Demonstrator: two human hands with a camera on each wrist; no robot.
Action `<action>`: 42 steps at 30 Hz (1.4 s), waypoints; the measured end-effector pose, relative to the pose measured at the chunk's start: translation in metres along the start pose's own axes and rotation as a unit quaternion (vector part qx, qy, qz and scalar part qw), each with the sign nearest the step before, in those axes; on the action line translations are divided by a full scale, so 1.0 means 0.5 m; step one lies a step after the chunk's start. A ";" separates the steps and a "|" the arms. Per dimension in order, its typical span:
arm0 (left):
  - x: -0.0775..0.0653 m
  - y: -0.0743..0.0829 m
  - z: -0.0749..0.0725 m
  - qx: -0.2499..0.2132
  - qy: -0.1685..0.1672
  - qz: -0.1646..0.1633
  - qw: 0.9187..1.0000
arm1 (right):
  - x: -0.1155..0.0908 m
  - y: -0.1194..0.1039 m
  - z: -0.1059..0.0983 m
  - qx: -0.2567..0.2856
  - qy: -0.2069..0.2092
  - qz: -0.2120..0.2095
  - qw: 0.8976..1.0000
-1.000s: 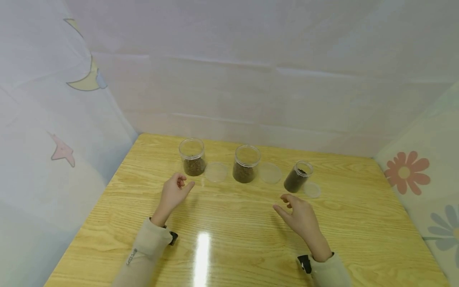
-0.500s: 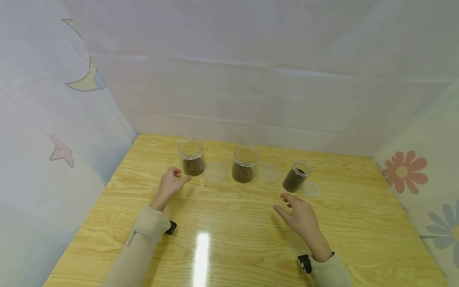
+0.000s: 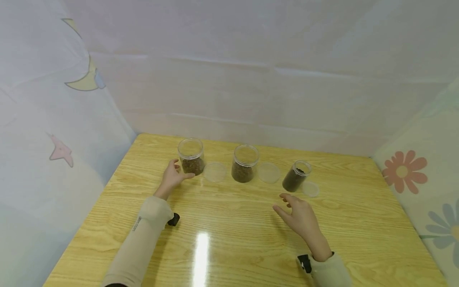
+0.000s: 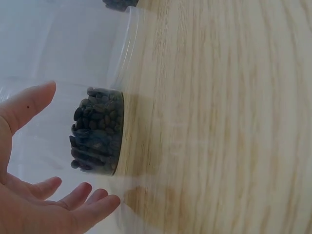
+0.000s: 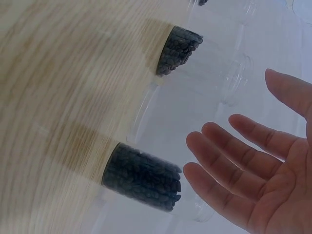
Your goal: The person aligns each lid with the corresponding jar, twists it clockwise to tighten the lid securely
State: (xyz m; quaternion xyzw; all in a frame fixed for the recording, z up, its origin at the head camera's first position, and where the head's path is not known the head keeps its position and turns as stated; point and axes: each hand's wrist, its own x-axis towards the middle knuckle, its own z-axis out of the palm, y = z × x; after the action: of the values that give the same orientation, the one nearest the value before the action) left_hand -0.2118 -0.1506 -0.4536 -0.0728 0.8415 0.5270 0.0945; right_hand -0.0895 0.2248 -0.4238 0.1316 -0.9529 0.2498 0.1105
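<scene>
From over the person's head, I see three clear, uncapped jars standing in a row on the wooden table. The left hand is at the left jar, thumb across its near side and fingers along its outer side. A large lid lies between it and the middle jar, a second large lid lies beyond that, and a small lid sits beside the small jar. The right hand hovers just in front of the small jar, fingers loosely bent, holding nothing.

At the left wrist, thumb and fingers are spread around the left jar, with dark beans in its bottom; whether skin meets plastic I can't tell. I'd call this the reach, with no grip made. The next move seems to call for closing evenly on the wall, since the top is uncovered and a tilt could spill beans.

At the right wrist, the palm is bare and the fingers fan out near the small jar, which is filled higher.
</scene>
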 end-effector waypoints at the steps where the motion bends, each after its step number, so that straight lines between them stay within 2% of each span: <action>1: 0.003 0.000 0.001 -0.002 0.000 0.001 1.000 | 0.000 0.000 0.000 0.001 -0.001 0.001 1.000; 9: 0.031 -0.005 0.007 -0.022 -0.011 0.022 0.999 | -0.002 0.001 0.002 0.001 -0.013 0.011 1.000; 16: 0.046 -0.008 0.012 -0.057 -0.020 0.062 0.996 | 0.003 -0.004 0.005 -0.007 -0.045 0.031 0.998; 24: 0.061 -0.006 0.013 -0.061 -0.016 0.070 0.996 | 0.008 -0.014 0.012 -0.002 -0.067 0.036 0.997; 32: 0.069 -0.010 0.011 -0.060 -0.015 0.089 0.994 | 0.022 -0.028 0.025 -0.001 -0.082 0.015 0.997; 42: 0.072 -0.014 0.013 -0.052 -0.018 0.108 0.993 | 0.059 -0.054 0.047 0.001 -0.094 -0.030 0.995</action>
State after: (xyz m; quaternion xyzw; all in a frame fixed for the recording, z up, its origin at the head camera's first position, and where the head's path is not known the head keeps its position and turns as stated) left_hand -0.2447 -0.1485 -0.4712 0.0234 0.8142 0.5780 0.0484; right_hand -0.1124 0.1845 -0.4236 0.1830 -0.9544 0.2342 0.0273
